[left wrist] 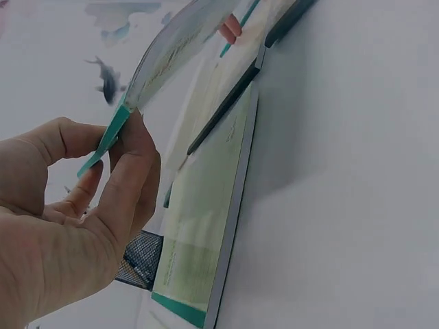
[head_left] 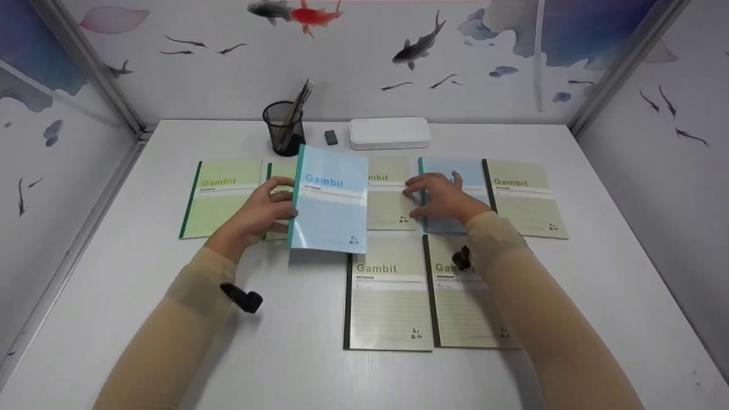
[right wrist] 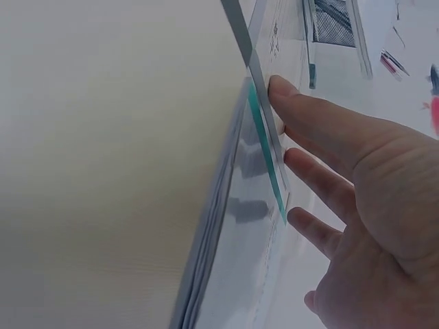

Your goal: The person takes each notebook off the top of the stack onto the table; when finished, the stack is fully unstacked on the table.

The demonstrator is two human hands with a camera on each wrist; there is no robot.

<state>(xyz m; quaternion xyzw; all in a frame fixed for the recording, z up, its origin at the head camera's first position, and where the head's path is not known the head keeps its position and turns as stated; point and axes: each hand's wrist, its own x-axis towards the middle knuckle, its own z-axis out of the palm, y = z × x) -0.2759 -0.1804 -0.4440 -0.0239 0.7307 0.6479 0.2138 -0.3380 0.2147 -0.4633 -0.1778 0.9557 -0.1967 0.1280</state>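
My left hand (head_left: 263, 212) pinches a light blue notebook (head_left: 330, 199) by its teal spine between thumb and fingers. The notebook is raised and tilted above the back row, as the left wrist view also shows. It partly covers a green notebook (head_left: 279, 171) and an olive-beige notebook (head_left: 393, 196). Over a second blue notebook (head_left: 470, 171) lying in that row, my right hand (head_left: 441, 196) reaches leftward with spread fingers. Its fingertips (right wrist: 293, 159) are right at the neighbouring edges of the beige notebook and this blue one's teal spine.
Another green notebook (head_left: 225, 199) lies at the row's left end, a beige notebook (head_left: 527, 199) at its right end. Two more beige notebooks (head_left: 390, 307) (head_left: 464, 319) lie in front. A mesh pen holder (head_left: 285, 131), a dark eraser (head_left: 331, 137) and a white case (head_left: 390, 134) stand along the back.
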